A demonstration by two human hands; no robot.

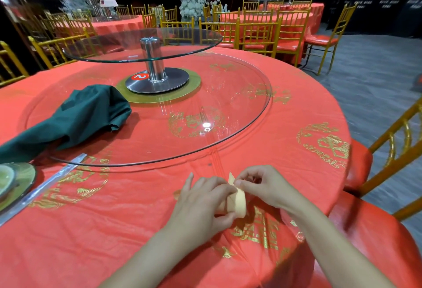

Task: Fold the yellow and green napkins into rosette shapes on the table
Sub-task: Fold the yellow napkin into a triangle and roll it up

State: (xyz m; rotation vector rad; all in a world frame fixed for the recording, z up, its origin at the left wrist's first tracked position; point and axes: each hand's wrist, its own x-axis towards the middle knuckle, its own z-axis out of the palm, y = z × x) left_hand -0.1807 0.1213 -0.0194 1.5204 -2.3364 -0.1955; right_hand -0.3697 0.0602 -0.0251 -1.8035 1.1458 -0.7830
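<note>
Both hands are gripping the yellow napkin, a tight roll standing slightly tilted on the table near the front edge. Left hand is wrapping round the roll's body, thumb low, fingers curled over it. Right hand is pinching the upper end, where a loose pale tip is sticking up beside the fingertips. Green napkin is lying crumpled and unfolded, well apart at far left, partly on the glass turntable. Judging by that, less than half the task is done.

Risks, as judged:
- Roll is being held by finger pressure alone. Any easing of the left grip is likely to let the coil spring loose and widen.
- Right pinch is working on a small tip. Too hard a pull risks dragging the centre out and telescoping the roll.
- Tablecloth is looking slick and is wrinkling near the wrists, so the base may slide when set down.
- Tail end is hidden behind the fingers; cannot tell if it is tucked.
</note>
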